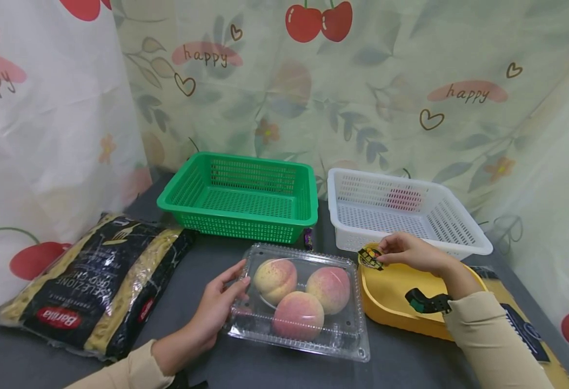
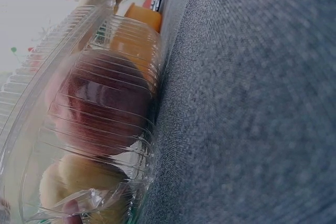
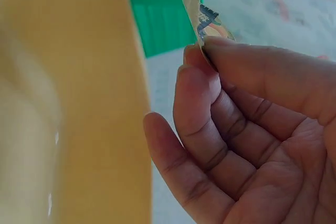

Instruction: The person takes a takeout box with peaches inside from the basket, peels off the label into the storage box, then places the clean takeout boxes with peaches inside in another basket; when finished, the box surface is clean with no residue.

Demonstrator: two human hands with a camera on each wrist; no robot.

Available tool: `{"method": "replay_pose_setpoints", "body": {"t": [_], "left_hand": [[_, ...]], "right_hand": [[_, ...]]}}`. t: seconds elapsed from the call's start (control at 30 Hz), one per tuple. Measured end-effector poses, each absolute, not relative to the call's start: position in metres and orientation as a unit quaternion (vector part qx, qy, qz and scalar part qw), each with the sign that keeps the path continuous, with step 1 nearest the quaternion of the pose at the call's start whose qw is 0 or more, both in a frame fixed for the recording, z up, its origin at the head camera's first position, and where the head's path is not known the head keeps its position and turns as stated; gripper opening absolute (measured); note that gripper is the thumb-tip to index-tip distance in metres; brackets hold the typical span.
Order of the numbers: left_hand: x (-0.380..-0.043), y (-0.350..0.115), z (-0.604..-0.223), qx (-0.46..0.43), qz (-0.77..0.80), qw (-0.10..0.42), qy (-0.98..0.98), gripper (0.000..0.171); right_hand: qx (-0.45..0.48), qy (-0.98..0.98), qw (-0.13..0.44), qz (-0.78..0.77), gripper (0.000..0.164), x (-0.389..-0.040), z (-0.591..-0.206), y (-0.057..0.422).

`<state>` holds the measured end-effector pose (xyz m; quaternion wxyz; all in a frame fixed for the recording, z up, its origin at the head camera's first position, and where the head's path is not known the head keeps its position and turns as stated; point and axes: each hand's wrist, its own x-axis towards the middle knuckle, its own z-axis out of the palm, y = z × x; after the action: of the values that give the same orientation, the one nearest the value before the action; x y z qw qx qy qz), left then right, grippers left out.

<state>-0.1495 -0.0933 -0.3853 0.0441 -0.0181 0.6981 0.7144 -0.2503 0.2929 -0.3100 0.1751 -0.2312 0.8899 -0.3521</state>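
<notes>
A clear plastic clamshell box (image 1: 333, 337) with peaches (image 1: 298, 315) inside lies mid-table. My left hand (image 1: 216, 305) grips its left edge. In the left wrist view the ribbed box wall (image 2: 31, 93) is close up, with a dark pink peach (image 2: 102, 103) behind it. My right hand (image 1: 413, 253) pinches a small yellow-and-black sticker (image 1: 370, 257) between thumb and fingertips, above the rim of a yellow tub (image 1: 386, 319). Seen from the right wrist, the sticker (image 3: 212, 22) is edge-on and bent, and its pale back shows.
Behind the box stand a green basket (image 1: 238, 221) and a white basket (image 1: 362, 237). A small dark purple wrapped item (image 1: 308, 239) lies between them. A Barilla pasta bag (image 1: 89, 286) lies at left. A dark blue packet (image 1: 524, 332) is right of the tub.
</notes>
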Motion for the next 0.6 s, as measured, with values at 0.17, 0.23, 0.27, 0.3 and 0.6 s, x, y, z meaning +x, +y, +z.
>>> {"method": "replay_pose_setpoints", "body": {"t": [0.17, 0.23, 0.27, 0.3, 0.6], "left_hand": [[-0.149, -0.093, -0.385, -0.019, 0.712, 0.046, 0.7, 0.048], [-0.149, -0.094, -0.385, -0.018, 0.713, 0.046, 0.7, 0.048], [-0.149, -0.094, -0.385, -0.018, 0.712, 0.046, 0.7, 0.048], [-0.149, -0.094, -0.385, -0.017, 0.712, 0.046, 0.7, 0.048], [-0.149, -0.094, -0.385, -0.018, 0.713, 0.046, 0.7, 0.047]], "right_hand": [[-0.211, 0.896, 0.185, -0.344, 0.025, -0.253, -0.314, 0.306], [-0.213, 0.899, 0.19, -0.333, 0.024, -0.254, -0.316, 0.31], [-0.214, 0.9, 0.192, -0.328, 0.024, -0.255, -0.316, 0.312], [-0.214, 0.901, 0.195, -0.324, 0.023, -0.255, -0.317, 0.314], [-0.19, 0.903, 0.217, -0.317, 0.028, -0.258, -0.324, 0.324]]}}
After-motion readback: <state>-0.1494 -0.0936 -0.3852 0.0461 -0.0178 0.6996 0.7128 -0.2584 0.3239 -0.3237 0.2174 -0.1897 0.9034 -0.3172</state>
